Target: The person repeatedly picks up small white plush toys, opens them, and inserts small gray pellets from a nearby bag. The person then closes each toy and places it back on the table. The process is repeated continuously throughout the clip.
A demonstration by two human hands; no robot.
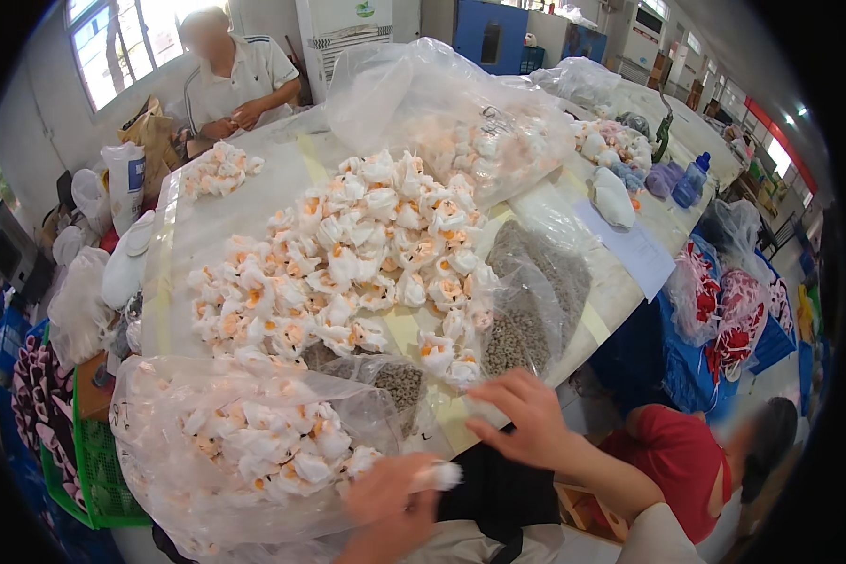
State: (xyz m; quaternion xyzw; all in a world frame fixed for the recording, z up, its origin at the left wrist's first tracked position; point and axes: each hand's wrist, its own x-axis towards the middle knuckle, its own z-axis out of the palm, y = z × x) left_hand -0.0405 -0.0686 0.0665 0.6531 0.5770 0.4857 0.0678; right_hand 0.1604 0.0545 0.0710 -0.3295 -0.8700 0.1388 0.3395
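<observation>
My left hand [392,498], low in the view, is closed on a small white fabric piece [440,476]; motion blurs both. Against it stands a clear plastic bag [150,414] filled with white and orange plush pieces. Over the table's near edge, my right hand [526,418] has its fingers apart and nothing visible in them. Beyond it lies a clear bag of grey-brown pellets [517,343]. A smaller pellet bag [393,381] is beside the plush bag. A large heap of white and orange plush pieces [348,249] covers the table's middle.
A big clear bag [385,89] of plush pieces lies at the far side. Blue bottle [693,179] and paper sheet [630,246] are far right. One person [240,80] sits opposite; another in red [672,465] is close on my right. A green crate [94,470] stands left.
</observation>
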